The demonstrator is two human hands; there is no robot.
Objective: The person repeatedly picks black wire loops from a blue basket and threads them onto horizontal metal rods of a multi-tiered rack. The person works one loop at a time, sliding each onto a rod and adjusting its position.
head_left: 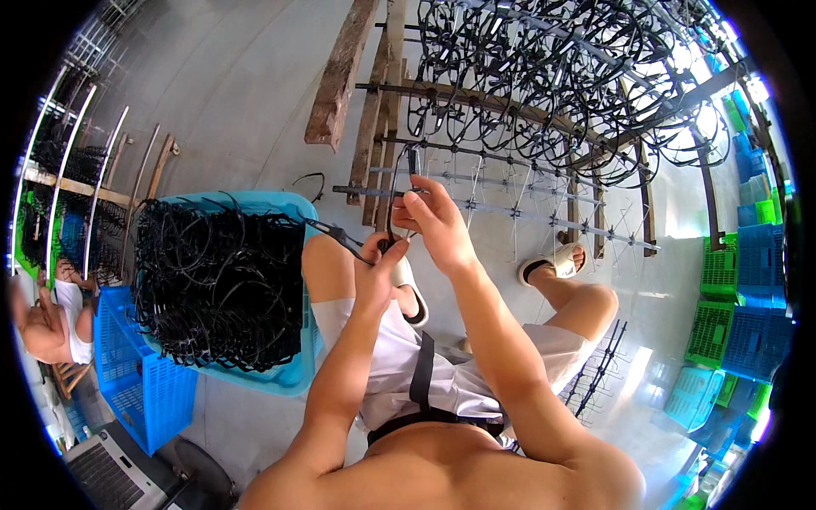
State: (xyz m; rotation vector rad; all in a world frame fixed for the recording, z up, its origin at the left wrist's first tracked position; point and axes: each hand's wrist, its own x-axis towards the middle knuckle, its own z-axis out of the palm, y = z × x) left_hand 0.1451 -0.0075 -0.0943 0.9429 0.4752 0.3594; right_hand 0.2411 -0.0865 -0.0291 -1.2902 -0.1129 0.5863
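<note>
Left hand: we find the left hand (380, 265) closed in a grip on a black eyeglass frame (340, 236), whose slim arm juts out to the left, above the knee.
Right hand: we note the right hand (436, 219), just above the left, fingers pinched shut on a thin black part (393, 208) that hangs down to the left hand; what that part is we cannot tell.
Rack: a metal rack (527, 110) hung with black frames lies directly beyond both hands.
Tub: a light-blue tub (280, 204) heaped with black frames sits close to our left.
Surroundings: a blue crate (140, 387) stands beside the tub; green and blue crates (748, 280) are stacked far right; another person (47, 327) sits at the left edge.
</note>
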